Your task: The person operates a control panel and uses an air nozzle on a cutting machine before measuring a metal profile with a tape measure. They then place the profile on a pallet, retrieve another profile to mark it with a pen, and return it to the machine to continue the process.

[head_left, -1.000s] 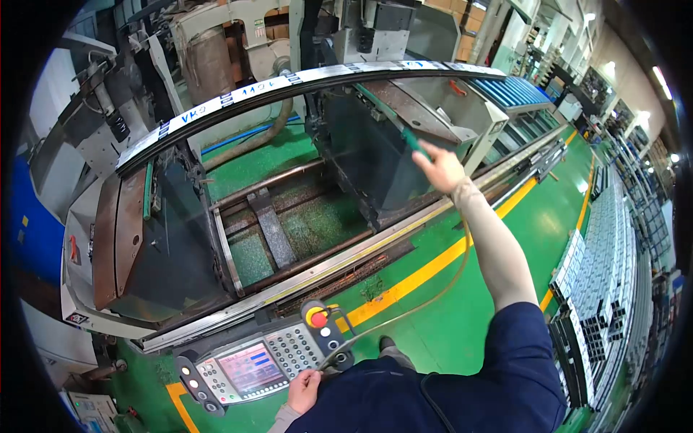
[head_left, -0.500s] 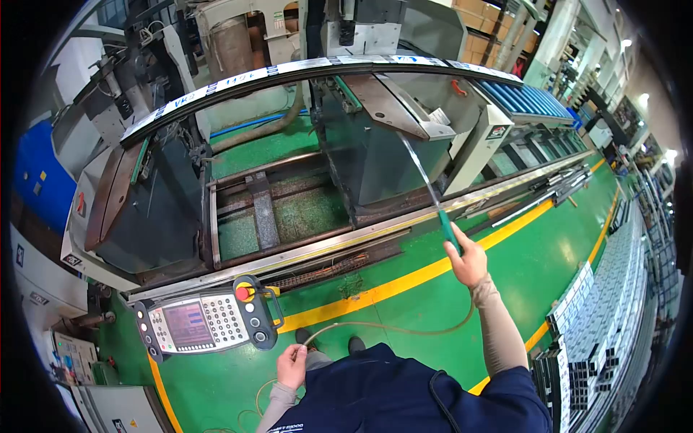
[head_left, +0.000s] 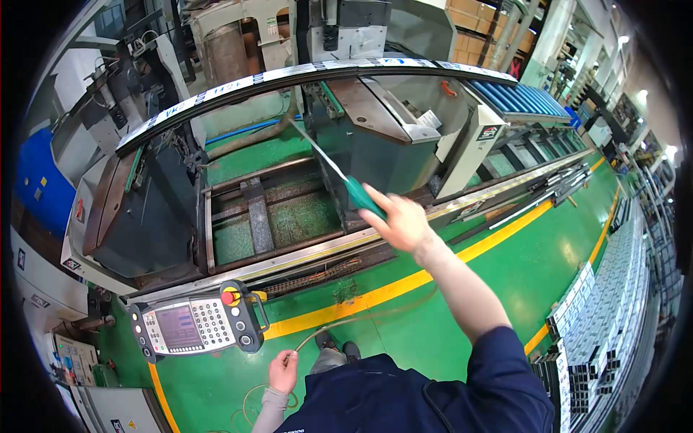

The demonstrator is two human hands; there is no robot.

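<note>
My right hand (head_left: pixel 404 221) is wrapped round the green handle of an air gun (head_left: pixel 364 196), whose long thin metal nozzle points up and left, in front of the machine's right dark housing (head_left: pixel 382 159). Lower down, my left hand (head_left: pixel 282 370) is closed on a thin yellowish hose (head_left: pixel 317 333) that runs towards the right. A long profile (head_left: pixel 238 88) with white labels and blue handwriting lies across the top of the machine.
A control panel (head_left: pixel 180 326) with a screen and red button stands at the lower left. A roller conveyor (head_left: pixel 516 99) extends at the upper right. Stacked metal profiles (head_left: pixel 606 317) line the right side. Yellow lines mark the green floor.
My right hand has swung left and up with the air gun, its nozzle moving from the right housing's top to the gap left of it. My left hand has shifted slightly left and down.
</note>
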